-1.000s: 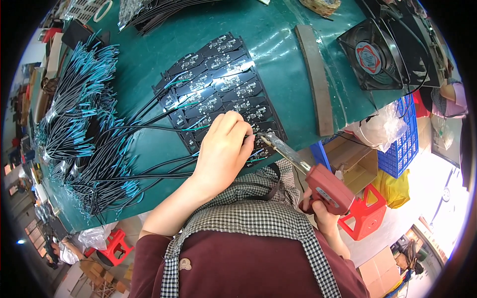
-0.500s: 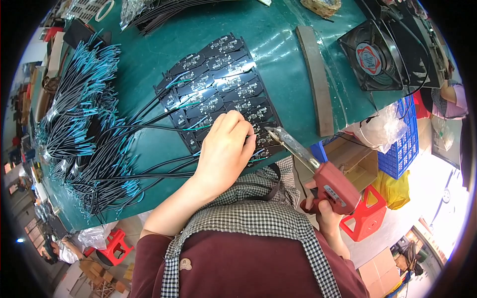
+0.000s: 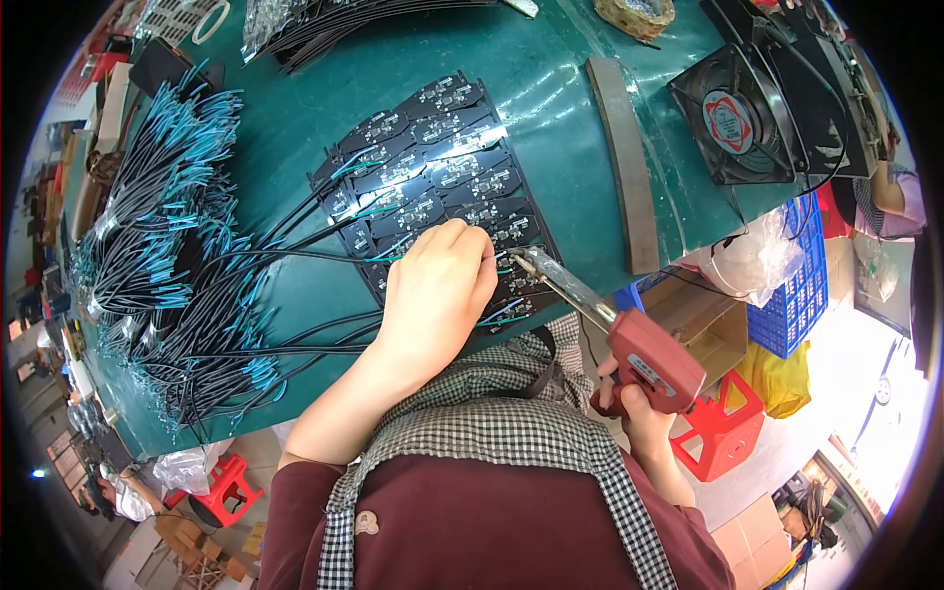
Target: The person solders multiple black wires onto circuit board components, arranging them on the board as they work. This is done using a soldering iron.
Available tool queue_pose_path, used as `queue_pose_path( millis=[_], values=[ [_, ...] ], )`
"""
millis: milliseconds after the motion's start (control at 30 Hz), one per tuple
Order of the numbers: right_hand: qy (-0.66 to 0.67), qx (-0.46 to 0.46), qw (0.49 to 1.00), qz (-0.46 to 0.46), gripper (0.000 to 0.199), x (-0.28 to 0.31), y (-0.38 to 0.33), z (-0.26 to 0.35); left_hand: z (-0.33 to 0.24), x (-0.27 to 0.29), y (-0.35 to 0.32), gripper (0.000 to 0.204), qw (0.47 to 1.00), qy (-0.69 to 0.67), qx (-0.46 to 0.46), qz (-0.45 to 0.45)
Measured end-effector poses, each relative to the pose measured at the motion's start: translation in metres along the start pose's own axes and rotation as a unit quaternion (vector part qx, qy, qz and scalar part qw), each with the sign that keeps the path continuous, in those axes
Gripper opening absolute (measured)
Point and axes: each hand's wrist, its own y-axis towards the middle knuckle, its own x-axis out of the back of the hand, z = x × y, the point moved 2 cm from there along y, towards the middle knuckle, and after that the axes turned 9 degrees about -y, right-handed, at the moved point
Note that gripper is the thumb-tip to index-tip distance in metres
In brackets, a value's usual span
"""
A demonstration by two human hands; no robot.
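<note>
- Right hand (image 3: 629, 413) clenches the grip of the red soldering gun (image 3: 629, 339), beyond the worktop's near edge.
- Gun's long axis runs diagonally; tip points up-left, onto the black circuit boards (image 3: 433, 167).
- Left hand (image 3: 438, 290) presses a wire (image 3: 295, 254) on the boards, just left of the tip.

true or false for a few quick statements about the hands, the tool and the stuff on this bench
1. The right hand holds a red soldering gun. True.
2. The left hand rests on the black circuit boards. True.
3. The bench top is white. False: it is green.
4. The black fan lies on the person's left. False: it sits at the right, beyond the grey strip.
5. Bundles of black and teal wires lie left of the boards. True.
</note>
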Motion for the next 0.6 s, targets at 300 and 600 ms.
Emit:
queue_pose_path(
  millis=[300,600],
  values=[
    [-0.045,-0.054,0.997,-0.022,0.059,0.001,-0.0016,-0.0063,-0.0021,-0.0026,0.0026,0.009,0.999,0.04,0.006,0.014],
    [-0.025,-0.008,0.998,-0.052,0.064,-0.0062,0.0054,0.0025,0.0026,0.0008,0.0045,0.008,1.0,0.024,0.01,0.009]
  ],
)
